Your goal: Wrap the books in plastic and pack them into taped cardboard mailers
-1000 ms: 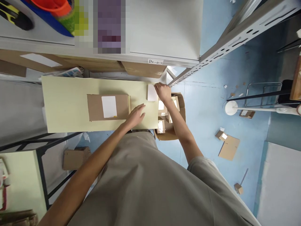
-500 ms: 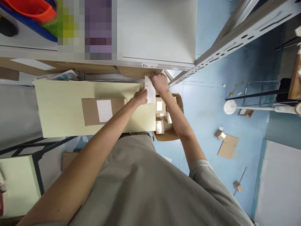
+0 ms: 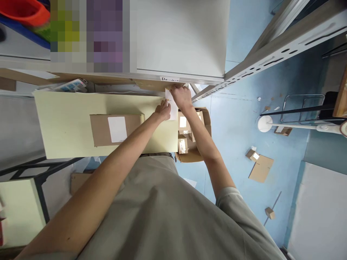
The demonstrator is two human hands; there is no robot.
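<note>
A white sheet of paper lies at the right end of the pale yellow table, with a small orange-yellow mark near its left edge. My left hand rests on that edge, fingers stretched out and flat. At the paper's far end, my right hand is closed, its fingertips bent down over the sheet. What the right fingers hold, if anything, is hidden. Left of my hands, a flat brown cardboard box with a white label lies on the table, partly behind my left forearm.
An open carton with several small labelled boxes stands beside the table's right end. A grey metal shelf with a slotted upright rises beyond the table. Flattened cardboard and a white fan are on the blue floor.
The view has shifted slightly. My right hand has moved a little to the left along the paper's far end. My left hand stays on the paper.
</note>
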